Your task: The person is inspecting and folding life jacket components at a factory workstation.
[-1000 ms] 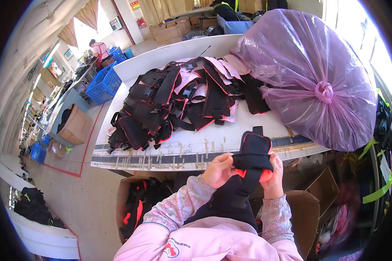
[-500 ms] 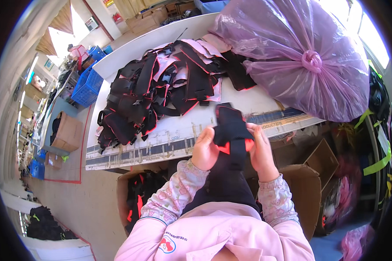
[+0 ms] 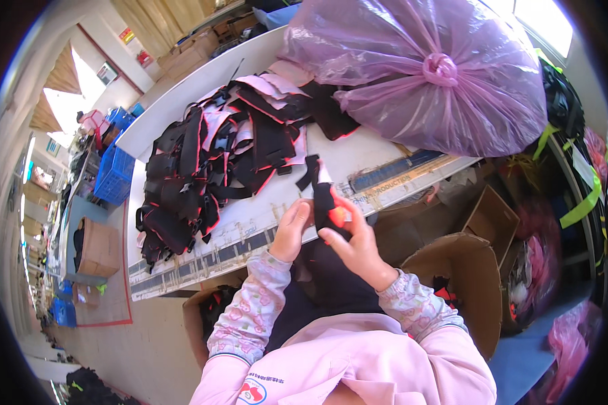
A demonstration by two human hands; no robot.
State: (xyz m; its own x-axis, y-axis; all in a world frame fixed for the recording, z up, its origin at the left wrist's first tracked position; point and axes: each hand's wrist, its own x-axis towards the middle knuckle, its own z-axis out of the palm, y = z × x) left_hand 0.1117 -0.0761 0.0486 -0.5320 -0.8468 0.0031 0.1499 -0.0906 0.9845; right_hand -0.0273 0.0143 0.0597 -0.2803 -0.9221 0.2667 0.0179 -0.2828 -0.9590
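My right hand (image 3: 359,244) is closed on a black padded strap (image 3: 324,200) with orange-red edging, held upright over the table's front edge. Its thumb lies across the lower end, and a pale patch shows near the top. Just left of the strap is my left hand (image 3: 291,231), its fingers loosely stretched and apart from it, gripping nothing that I can see. Beyond both hands lies a heap of similar black straps (image 3: 203,152) with red edges, pale pink linings and buckles.
A large tied purple plastic bag (image 3: 439,101) fills the table's (image 3: 263,223) far right. Below the edge stand open cardboard boxes (image 3: 476,270), one on each side of me. Blue crates (image 3: 113,177) and a brown carton (image 3: 97,248) are at the left.
The strap has been turned from flat and spread between both hands to upright and narrow in my right hand. My left hand has let go. The view has shifted to the right.
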